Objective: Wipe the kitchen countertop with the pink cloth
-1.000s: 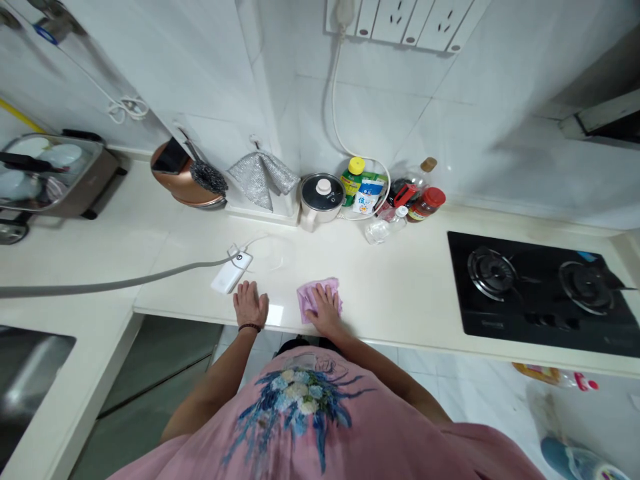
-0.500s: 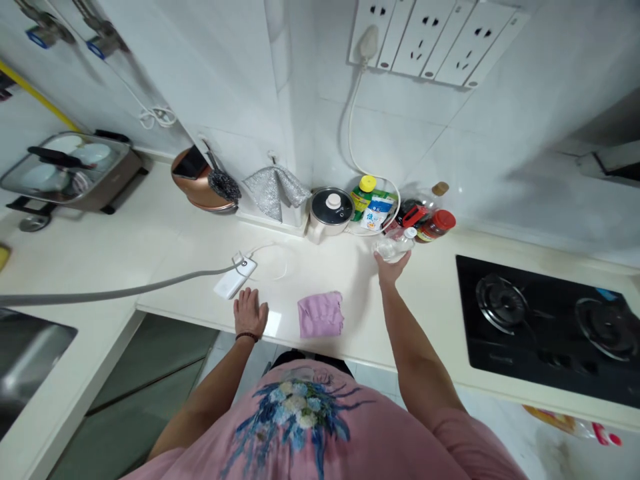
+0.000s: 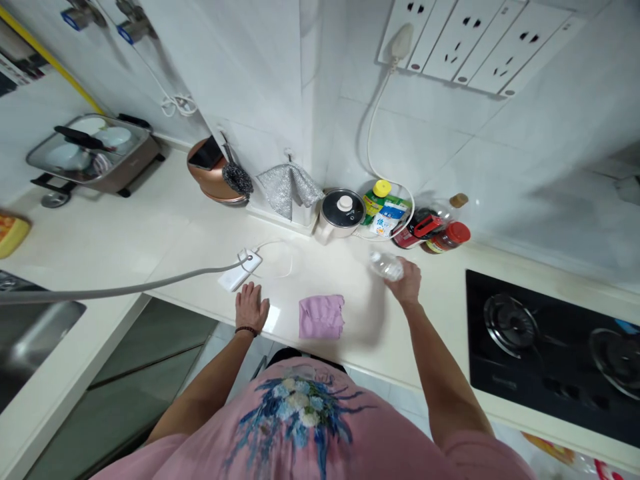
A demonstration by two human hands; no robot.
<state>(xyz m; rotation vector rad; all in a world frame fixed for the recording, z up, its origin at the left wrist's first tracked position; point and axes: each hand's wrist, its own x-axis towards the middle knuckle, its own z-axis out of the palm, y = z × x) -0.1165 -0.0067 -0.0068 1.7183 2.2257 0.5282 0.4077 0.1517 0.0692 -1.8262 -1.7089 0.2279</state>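
White slab: is lying on the counter (image 3: 440,333) near its front edge, this slab (image 3: 237,275) slanting with its corded end toward the wall and to the right.
Left hand: is resting palm down by the front edge, the hand (image 3: 251,309) spread slightly, gripping nothing, fingertips just beside the slab.
Pink cloth: is lying flat near the front edge, the cloth (image 3: 321,317) sitting between the two hands, well apart from both.
Clear bottle: is being held over the mid-depth of the counter, this bottle (image 3: 386,265) running mostly left to right; its blurred whitish end is pointing left and slightly toward the back edge, its other end right and toward the person.
Bottle against hand: is extending leftward from the fingers; whether it is touching the counter, I cannot tell.
Right hand: is closing around the bottle's right end, the hand (image 3: 409,283) curling only as far as the bottle allows.
Black stove: is standing well to the right, the hob (image 3: 547,357) reaching near the front edge.
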